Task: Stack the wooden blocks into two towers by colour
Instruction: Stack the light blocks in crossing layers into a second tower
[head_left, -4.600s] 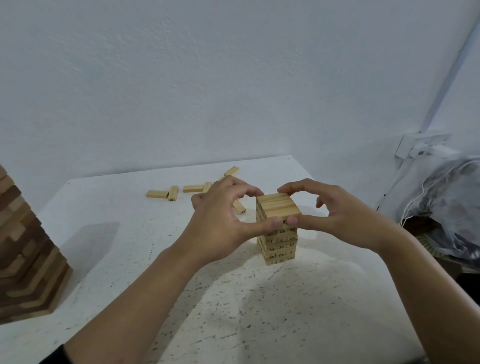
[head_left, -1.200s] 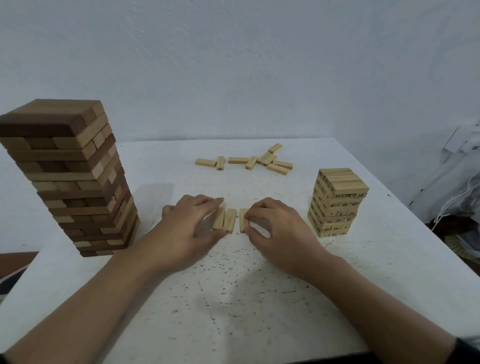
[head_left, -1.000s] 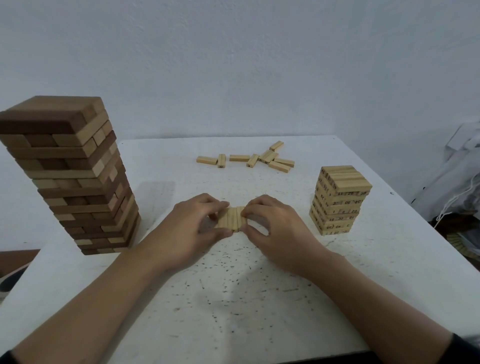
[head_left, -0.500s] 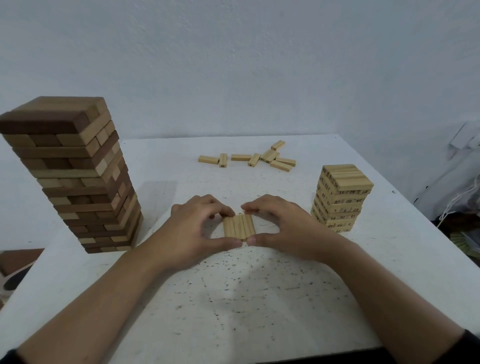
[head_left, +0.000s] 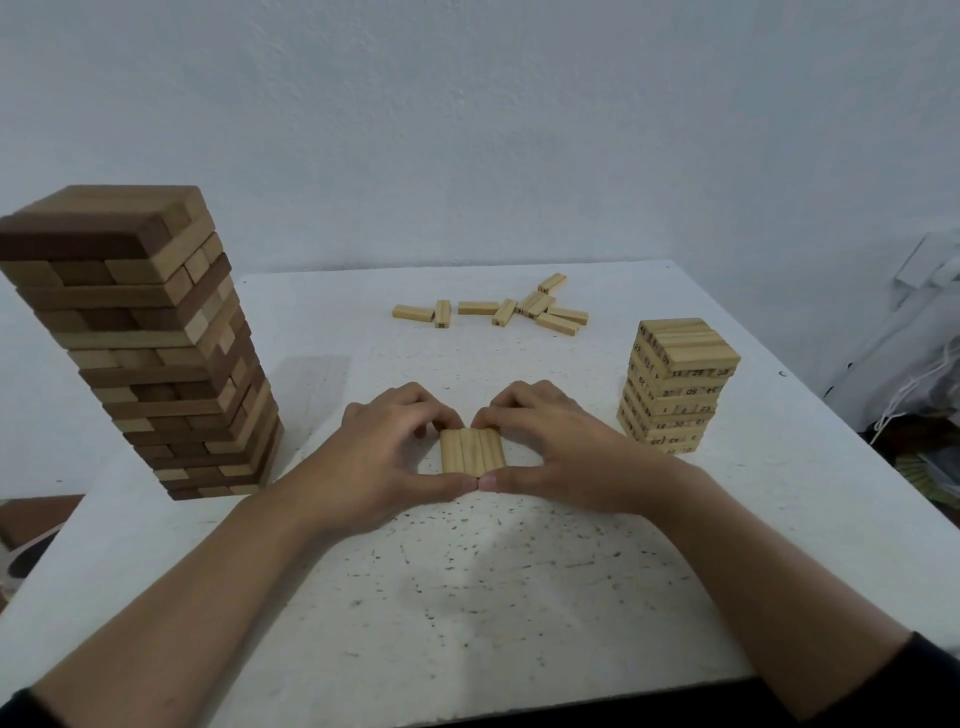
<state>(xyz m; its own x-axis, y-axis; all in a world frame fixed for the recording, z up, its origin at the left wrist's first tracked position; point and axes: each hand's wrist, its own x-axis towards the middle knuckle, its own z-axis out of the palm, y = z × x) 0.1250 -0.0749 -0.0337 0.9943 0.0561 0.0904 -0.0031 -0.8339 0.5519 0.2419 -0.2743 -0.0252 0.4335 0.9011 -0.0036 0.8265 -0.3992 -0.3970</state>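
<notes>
Head view: row of pale blocks (head_left: 472, 451), left hand (head_left: 384, 460) and right hand (head_left: 563, 452) pinched around it, thumbs nearside.

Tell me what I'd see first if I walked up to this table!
The big brown tower at the left edge of the table grabs the eye first; it mixes dark and light blocks and stands much taller than the small pale tower on the right. In the middle, the left hand and right hand pinch a flat row of pale blocks between them, with loose pale blocks scattered behind.
</notes>
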